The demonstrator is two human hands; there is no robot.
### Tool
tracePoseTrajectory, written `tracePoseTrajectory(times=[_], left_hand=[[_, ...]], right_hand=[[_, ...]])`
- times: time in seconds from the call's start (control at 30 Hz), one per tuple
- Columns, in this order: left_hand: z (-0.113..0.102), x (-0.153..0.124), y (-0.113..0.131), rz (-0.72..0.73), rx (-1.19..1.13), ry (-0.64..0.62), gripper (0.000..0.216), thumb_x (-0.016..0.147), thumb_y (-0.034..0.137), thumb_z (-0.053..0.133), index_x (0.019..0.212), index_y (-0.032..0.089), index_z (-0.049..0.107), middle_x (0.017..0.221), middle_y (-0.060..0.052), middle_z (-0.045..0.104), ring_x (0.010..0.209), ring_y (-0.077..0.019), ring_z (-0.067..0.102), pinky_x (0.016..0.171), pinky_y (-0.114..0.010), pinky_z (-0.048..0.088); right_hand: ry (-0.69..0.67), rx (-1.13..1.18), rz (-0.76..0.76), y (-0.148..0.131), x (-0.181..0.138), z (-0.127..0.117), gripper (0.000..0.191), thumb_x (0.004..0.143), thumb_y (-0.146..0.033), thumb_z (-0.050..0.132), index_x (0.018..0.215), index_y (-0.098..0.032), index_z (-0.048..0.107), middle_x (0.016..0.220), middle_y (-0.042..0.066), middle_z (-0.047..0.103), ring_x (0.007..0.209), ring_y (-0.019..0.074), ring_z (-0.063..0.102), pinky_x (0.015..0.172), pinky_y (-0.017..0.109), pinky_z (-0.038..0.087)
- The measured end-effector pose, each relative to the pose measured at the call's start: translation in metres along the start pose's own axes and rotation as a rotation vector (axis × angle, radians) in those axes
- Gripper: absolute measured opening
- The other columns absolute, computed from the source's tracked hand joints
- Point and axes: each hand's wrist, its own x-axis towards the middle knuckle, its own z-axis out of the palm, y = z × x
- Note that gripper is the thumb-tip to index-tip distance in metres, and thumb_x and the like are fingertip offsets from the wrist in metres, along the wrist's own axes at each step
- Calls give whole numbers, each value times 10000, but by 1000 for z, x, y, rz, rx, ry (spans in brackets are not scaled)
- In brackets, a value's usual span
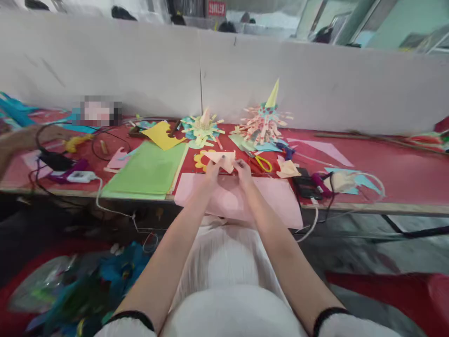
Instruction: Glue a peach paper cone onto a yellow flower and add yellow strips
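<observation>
Just above the table's front part, I hold a peach-coloured piece of paper (pixel 226 160) with pointed corners. My left hand (pixel 213 170) pinches its lower left side. At its lower right edge, the fingers of my right hand (pixel 243 170) are closed on the paper. A pink sheet (pixel 235 196) lies under my wrists and hangs over the table edge. Behind my left hand is a yellow scalloped paper shape (pixel 200 160). Scissors with yellow handles (pixel 262 162) lie right of my right hand, and a crumpled peach paper piece (pixel 287 168) is farther right.
Green sheets (pixel 143 168) and yellow paper (pixel 162 135) lie on the left. Two fringed paper cones (pixel 267 119) stand at the back against a white partition (pixel 140 70). Glue guns with cables (pixel 314 182) (pixel 72 173) lie on both sides. Another person's arm (pixel 17 142) reaches in at far left.
</observation>
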Motion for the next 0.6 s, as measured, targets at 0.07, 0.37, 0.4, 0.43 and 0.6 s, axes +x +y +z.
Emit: tracePoseTrajectory(times=[0.07,0.37,0.4,0.43,0.6], left_hand=[[-1,1,0,-2,4,-5,239,667,192,741,864,166,609,963,-72,693,1033,-244,615,917,-395,490],[-2,-9,9,4,2,-90,199,719,167,699,893,177,602,975,-50,685,1036,-224,612,919,-380,499],[-2,-11,10,7,1,-99,196,727,168,691,901,176,601,988,-52,682,1046,-224,608,928,-383,494],[-2,-12,11,8,0,-106,191,736,172,684,907,177,599,997,-53,680,1055,-225,603,936,-388,489],[-3,-12,10,14,7,-132,130,765,164,651,882,175,596,994,-54,677,1071,-242,593,954,-432,471]], right_hand=[[-4,-2,2,-1,0,0,454,521,-549,700,586,-217,399,509,-84,480,401,61,410,366,199,302],[1,56,-31,0,2,-2,444,561,-543,696,583,-217,396,501,-77,456,440,62,405,412,204,314],[2,63,-31,-1,2,-2,447,559,-542,698,580,-216,394,503,-77,454,445,63,406,413,204,312],[2,70,-31,-1,2,-2,446,558,-539,700,580,-216,393,505,-76,452,449,64,407,412,204,309],[13,101,-24,-5,-1,-2,395,583,-501,696,622,-220,422,539,-75,461,476,73,430,419,203,314]])
